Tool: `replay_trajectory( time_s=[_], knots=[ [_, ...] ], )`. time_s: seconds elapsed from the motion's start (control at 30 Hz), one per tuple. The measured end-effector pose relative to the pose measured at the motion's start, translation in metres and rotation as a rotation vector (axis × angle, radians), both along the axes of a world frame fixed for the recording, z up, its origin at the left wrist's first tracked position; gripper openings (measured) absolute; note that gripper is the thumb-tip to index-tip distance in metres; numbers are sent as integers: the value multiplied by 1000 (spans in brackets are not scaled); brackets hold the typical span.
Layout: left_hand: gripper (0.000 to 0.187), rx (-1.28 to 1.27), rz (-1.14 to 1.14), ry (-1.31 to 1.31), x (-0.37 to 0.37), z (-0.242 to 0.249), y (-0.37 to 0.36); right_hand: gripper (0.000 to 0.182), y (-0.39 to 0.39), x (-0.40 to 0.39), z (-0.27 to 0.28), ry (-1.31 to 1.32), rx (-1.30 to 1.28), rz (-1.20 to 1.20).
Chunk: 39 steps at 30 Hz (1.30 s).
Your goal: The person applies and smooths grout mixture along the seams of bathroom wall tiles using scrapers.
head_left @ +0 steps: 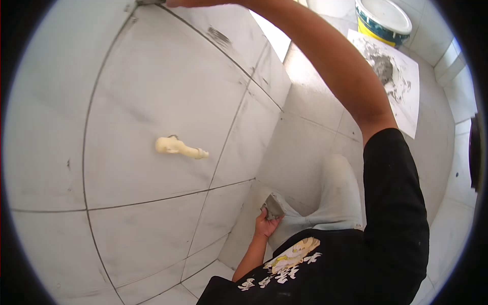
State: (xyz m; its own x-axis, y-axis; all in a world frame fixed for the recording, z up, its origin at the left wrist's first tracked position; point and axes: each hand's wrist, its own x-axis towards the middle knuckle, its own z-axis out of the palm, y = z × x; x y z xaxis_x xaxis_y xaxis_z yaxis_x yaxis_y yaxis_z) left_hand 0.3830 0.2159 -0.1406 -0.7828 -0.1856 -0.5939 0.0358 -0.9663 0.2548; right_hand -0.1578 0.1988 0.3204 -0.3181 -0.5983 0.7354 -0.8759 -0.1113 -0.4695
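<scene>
Low in the view, my left hand is closed on a small grey flat piece, smeared with what looks like grout, near my knee. My right arm stretches up across the view to the tiled wall. At the top edge my right hand is mostly cut off. Its fingertips are at a dark grey thing, too cropped to name, against the wall where two dark joints meet. A cream-coloured tap-like fitting sticks out of the wall below that hand.
A white sheet on the floor carries a heap of grey paste. Behind it stands a bucket with a green and yellow side. Grey smears mark the wall tiles. My bent leg rests close to the wall.
</scene>
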Motion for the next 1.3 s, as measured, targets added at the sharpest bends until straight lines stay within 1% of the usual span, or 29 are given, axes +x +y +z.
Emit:
replay_trajectory(
  time_s=[0.1, 0.13, 0.17, 0.23, 0.27, 0.3, 0.37, 0.4, 0.43, 0.47, 0.53, 0.57, 0.63, 0.7, 0.73, 0.77, 0.8, 0.83, 0.9, 0.93, 0.97, 1.0, 1.03, 1.1, 1.13, 1.17, 1.23, 1.27, 1.3],
  knots=[
    [45, 107, 48, 51, -1, -7, -2, 43, -14, 8, -79, 20, -60, -91],
    [45, 64, 34, 31, -1, -4, -3, 46, -23, 14, -128, 85, -292, -227],
    [45, 19, 20, 13, 2, -2, -3, 49, -23, 18, -165, -11, -148, -189],
    [46, -6, 16, -35, 0, -1, -5, 51, -18, 30, -227, -76, -138, -173],
    [46, -33, 13, -77, 1, 0, -4, 48, -15, 37, -252, -175, -112, -134],
    [46, -31, 12, -84, 4, 2, -2, 49, -11, 44, -276, -178, -65, -142],
    [47, -21, 0, -61, -3, 4, -5, 49, 0, 48, -305, -164, -29, -152],
    [47, -27, 0, -49, -5, 9, -4, 51, 7, 51, -315, -318, -2, -139],
    [47, -54, 5, -59, -8, 14, 0, 53, 11, 53, -315, -464, 26, -125],
    [47, -79, 11, -69, -13, 16, 2, 53, 8, 58, -308, -445, 19, -123],
    [47, -52, 7, -13, -12, 16, 2, 63, -5, 79, -292, -857, -214, -208],
    [47, -24, -2, 33, -11, 16, 1, 63, -17, 86, -282, -849, -220, -207],
    [47, -9, 15, 12, -2, 12, 1, 70, -47, 108, -260, -958, -225, -349],
    [48, 12, 36, 12, -4, 12, 5, 70, -71, 136, -252, -1038, -159, -368],
    [50, -47, 41, 11, -3, 16, 7, 63, -67, 142, -258, -895, -121, -381],
    [52, -101, 52, 20, -9, 18, 9, 63, -53, 134, -254, -869, -119, -376],
    [52, -84, 66, 42, -9, 15, 10, 59, -31, 126, -253, -1149, -47, -125],
    [52, -10, 74, 58, -4, 16, 8, 55, -13, 120, -253, -1422, 41, 134],
    [51, 88, 103, 110, -4, 11, 5, 42, -6, 88, -265, -1648, -60, 26],
    [51, 47, 77, 107, 2, 8, 5, 41, -7, 72, -274, -1761, -38, 89],
    [51, -2, 45, 115, -3, 6, 2, 39, -10, 55, -272, -1861, -25, 153],
    [51, 11, 61, 144, -5, 8, 2, 32, -12, 49, -262, -1917, -44, 260],
    [51, 17, 66, 159, -5, 11, 5, 32, -16, 47, -253, -1895, -15, 259],
    [51, 29, 85, 204, -10, 17, 3, 34, -31, 41, -236, -1893, -42, 229],
    [51, 25, 77, 217, -12, 19, 3, 36, -32, 38, -227, -1884, -39, 271],
    [51, 22, 66, 223, -9, 19, 5, 37, -30, 33, -220, -1884, -35, 379],
    [51, 53, 60, 260, -7, 7, 0, 30, -27, 33, -179, -1956, -32, 426],
    [52, 70, 45, 276, -6, 2, 0, 30, -29, 32, -158, -1956, -4, 386],
    [52, 68, 41, 294, -7, 4, 1, 26, -32, 29, -141, -1883, -32, 428]
  ],
)
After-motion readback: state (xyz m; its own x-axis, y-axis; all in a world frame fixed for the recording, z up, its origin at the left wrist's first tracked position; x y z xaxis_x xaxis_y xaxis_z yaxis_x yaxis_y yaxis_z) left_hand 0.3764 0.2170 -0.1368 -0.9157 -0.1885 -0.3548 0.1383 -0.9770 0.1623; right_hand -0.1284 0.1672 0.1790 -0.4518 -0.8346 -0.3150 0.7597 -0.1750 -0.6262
